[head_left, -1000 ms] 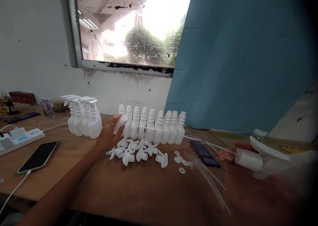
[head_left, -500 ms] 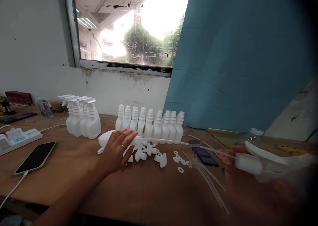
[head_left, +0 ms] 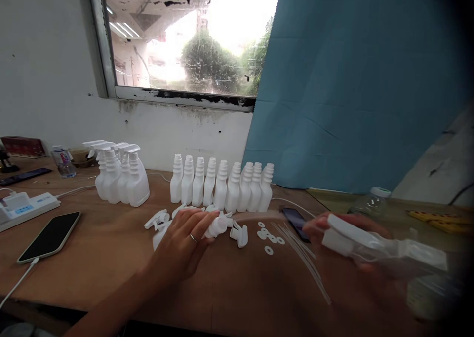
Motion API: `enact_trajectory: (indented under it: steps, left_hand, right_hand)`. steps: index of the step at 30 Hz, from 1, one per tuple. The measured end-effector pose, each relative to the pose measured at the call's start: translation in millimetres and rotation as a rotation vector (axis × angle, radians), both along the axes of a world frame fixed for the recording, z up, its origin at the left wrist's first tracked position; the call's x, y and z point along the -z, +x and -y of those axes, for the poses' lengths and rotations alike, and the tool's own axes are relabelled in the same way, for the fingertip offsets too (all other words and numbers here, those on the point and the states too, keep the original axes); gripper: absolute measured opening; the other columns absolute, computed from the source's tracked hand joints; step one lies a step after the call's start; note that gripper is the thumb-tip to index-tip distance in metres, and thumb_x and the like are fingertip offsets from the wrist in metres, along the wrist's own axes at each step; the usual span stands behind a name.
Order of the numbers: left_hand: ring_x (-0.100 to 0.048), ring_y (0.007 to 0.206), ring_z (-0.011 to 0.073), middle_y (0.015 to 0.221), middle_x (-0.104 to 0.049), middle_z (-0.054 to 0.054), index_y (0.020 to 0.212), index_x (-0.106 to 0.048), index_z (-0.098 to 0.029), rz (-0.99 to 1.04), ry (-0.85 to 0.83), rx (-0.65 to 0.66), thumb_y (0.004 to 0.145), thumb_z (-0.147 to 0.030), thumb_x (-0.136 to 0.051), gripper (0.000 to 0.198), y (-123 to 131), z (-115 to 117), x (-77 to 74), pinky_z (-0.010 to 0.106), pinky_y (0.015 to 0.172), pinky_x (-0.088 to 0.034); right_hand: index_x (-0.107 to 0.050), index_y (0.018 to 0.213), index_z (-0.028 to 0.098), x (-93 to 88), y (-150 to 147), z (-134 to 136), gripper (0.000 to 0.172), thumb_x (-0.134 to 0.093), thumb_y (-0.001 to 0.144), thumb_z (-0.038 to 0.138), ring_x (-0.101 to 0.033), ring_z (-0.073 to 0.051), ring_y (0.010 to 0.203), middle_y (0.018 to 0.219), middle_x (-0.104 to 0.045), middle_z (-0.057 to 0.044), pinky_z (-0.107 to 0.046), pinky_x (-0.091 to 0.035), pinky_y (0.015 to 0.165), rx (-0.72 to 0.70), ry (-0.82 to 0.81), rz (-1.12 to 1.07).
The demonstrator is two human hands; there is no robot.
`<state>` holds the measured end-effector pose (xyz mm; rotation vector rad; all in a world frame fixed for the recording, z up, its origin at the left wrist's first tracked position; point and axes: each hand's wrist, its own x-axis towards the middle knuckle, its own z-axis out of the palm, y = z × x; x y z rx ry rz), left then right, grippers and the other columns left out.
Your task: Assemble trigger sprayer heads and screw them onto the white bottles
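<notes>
My left hand [head_left: 185,241] is closed around a white plastic bottle [head_left: 219,225], which lies tilted on its side, its ribbed neck pointing right. In my right hand [head_left: 351,273], blurred by motion, is a white trigger sprayer head [head_left: 365,241]. A faint smear of thin tube shows between the sprayer head and the bottle's neck; whether its end is inside the neck I cannot tell. Loose trigger sprayer heads [head_left: 240,235] lie around my left hand. Several white ring washers [head_left: 268,250] and thin clear tubes [head_left: 311,265] rest between my hands.
A row of open white bottles [head_left: 221,191] stands behind my left hand. Bottles with sprayers fitted [head_left: 137,179] stand further left. A charging phone [head_left: 50,237], a power strip [head_left: 29,208], another phone [head_left: 295,222] and a clear jar [head_left: 374,202] are also on the table.
The bottle in my left hand has come lower, its neck turned more toward me. My right hand has moved left with the sprayer head, closer to the bottle.
</notes>
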<state>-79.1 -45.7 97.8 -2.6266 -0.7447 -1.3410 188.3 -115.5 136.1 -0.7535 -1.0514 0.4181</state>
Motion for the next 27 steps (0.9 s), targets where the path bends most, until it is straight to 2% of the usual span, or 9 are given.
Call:
enact_trajectory:
  steps: [5, 8, 12, 14, 17, 20, 24, 25, 27]
  left_hand:
    - [-0.052, 0.113, 0.0237, 0.122, -0.058, 0.010, 0.142, -0.038, -0.024, 0.041, -0.261, 0.205, 0.097, -0.017, -0.044, 0.046, 8.8, 9.5, -2.7, 0.037, 0.096, -0.045]
    - [-0.056, 0.112, 0.0231, 0.123, -0.059, 0.008, 0.139, -0.041, -0.027, 0.127, -0.452, 0.272, 0.098, -0.024, -0.047, 0.041, 15.9, 13.8, -3.6, 0.036, 0.096, -0.045]
    - [-0.055, 0.118, 0.0238, 0.131, -0.058, 0.006, 0.137, -0.043, -0.030, 0.295, -0.704, 0.321, 0.098, -0.033, -0.050, 0.040, 25.2, 14.5, 3.8, 0.038, 0.100, -0.044]
    - [-0.055, 0.120, 0.0249, 0.132, -0.058, 0.007, 0.134, -0.046, -0.028, 0.387, -0.818, 0.356, 0.097, -0.038, -0.051, 0.039, 28.8, 11.8, 8.7, 0.039, 0.100, -0.045]
    - [-0.054, 0.122, 0.0271, 0.132, -0.057, 0.010, 0.131, -0.048, -0.025, 0.466, -0.961, 0.425, 0.094, -0.042, -0.055, 0.041, 31.7, 5.8, 13.1, 0.042, 0.102, -0.044]
    - [-0.053, 0.122, 0.0273, 0.132, -0.054, 0.011, 0.135, -0.042, -0.026, 0.537, -0.960, 0.411, 0.088, -0.042, -0.065, 0.054, 30.3, 1.2, 11.3, 0.044, 0.103, -0.042]
    - [-0.047, 0.128, 0.0258, 0.147, -0.038, 0.010, 0.143, -0.025, -0.036, 0.664, -0.714, 0.406, 0.082, -0.032, -0.074, 0.079, 22.7, 1.4, -3.6, 0.041, 0.104, -0.042]
    - [-0.045, 0.129, 0.0259, 0.148, -0.037, 0.009, 0.144, -0.025, -0.037, 0.664, -0.656, 0.440, 0.083, -0.031, -0.073, 0.078, 21.0, 2.2, -9.3, 0.041, 0.104, -0.041]
    - [-0.050, 0.123, 0.0247, 0.140, -0.047, 0.009, 0.140, -0.036, -0.033, 0.630, -0.616, 0.483, 0.089, -0.031, -0.066, 0.059, 19.6, 4.0, -21.0, 0.037, 0.099, -0.044]
  right_hand:
    - [-0.065, 0.106, 0.027, -20.2, -5.5, -11.1, 0.044, -0.083, 0.066, 0.027, -0.065, -0.024, 0.080, 0.096, -0.069, -0.007, -0.034, -0.054, 0.066, -0.137, 0.001, -0.007]
    - [-0.066, 0.103, 0.024, -29.5, -13.3, -28.1, 0.036, -0.082, 0.070, 0.029, -0.064, -0.021, 0.075, 0.088, -0.068, -0.004, -0.031, -0.053, 0.063, -0.273, -0.105, 0.183]
    - [-0.067, 0.094, 0.022, -31.0, -37.6, -45.6, 0.021, -0.077, 0.077, 0.031, -0.059, -0.015, 0.075, 0.081, -0.062, 0.000, -0.024, -0.048, 0.065, -0.471, -0.206, 0.501]
    - [-0.065, 0.094, 0.022, -30.3, -49.0, -50.3, 0.017, -0.073, 0.081, 0.030, -0.057, -0.014, 0.075, 0.082, -0.060, 0.001, -0.023, -0.046, 0.065, -0.524, -0.212, 0.579]
    - [-0.062, 0.088, 0.020, -33.6, -60.2, -54.4, 0.012, -0.070, 0.080, 0.024, -0.052, -0.012, 0.071, 0.078, -0.056, 0.002, -0.023, -0.043, 0.062, -0.509, -0.201, 0.665]
    - [-0.060, 0.079, 0.019, -37.8, -64.8, -58.7, 0.013, -0.071, 0.077, 0.024, -0.048, -0.012, 0.065, 0.071, -0.052, 0.003, -0.024, -0.038, 0.058, -0.478, -0.245, 0.728]
    - [-0.060, 0.082, 0.020, -26.4, -66.0, -66.0, 0.021, -0.076, 0.074, 0.030, -0.050, -0.013, 0.068, 0.074, -0.052, 0.003, -0.025, -0.041, 0.060, -0.568, -0.266, 0.591]
    - [-0.061, 0.085, 0.020, -20.3, -66.7, -67.3, 0.023, -0.078, 0.073, 0.030, -0.052, -0.013, 0.071, 0.077, -0.053, 0.003, -0.025, -0.043, 0.062, -0.596, -0.258, 0.519]
    - [-0.062, 0.091, 0.021, -6.7, -69.7, -68.5, 0.027, -0.080, 0.072, 0.030, -0.058, -0.015, 0.077, 0.083, -0.059, 0.001, -0.026, -0.048, 0.067, -0.651, -0.263, 0.377]
